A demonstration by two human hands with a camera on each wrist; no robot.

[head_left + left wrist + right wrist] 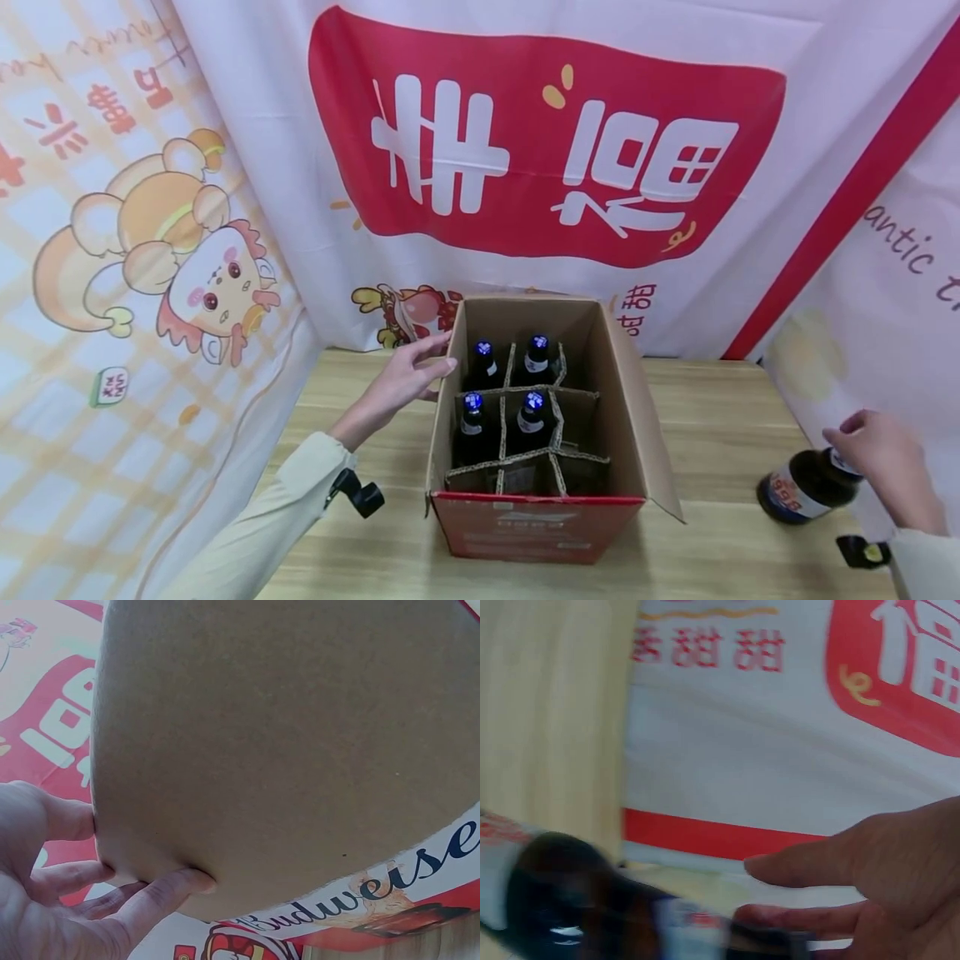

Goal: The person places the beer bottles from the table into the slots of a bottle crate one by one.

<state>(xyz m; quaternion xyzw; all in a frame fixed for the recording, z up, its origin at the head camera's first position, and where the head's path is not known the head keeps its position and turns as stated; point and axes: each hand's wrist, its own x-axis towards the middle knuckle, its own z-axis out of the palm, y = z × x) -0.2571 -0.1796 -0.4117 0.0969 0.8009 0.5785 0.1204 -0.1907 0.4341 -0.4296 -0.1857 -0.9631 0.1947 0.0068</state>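
A cardboard beer box, its top flaps spread, stands on the table with a divider inside. Several dark bottles with blue caps stand in its left and middle compartments. My left hand grips the box's left side near the top; the left wrist view shows its fingers at the cardboard edge, one fingertip denting the brown flap. Far to the right is another dark bottle with a white label. My right hand is at its neck; in the right wrist view the thumb is straight and apart from the glass.
The wooden table runs under the box and the separate bottle. A printed white cloth hangs behind, with further cloths at left and right. The box's right flap juts outward toward the right.
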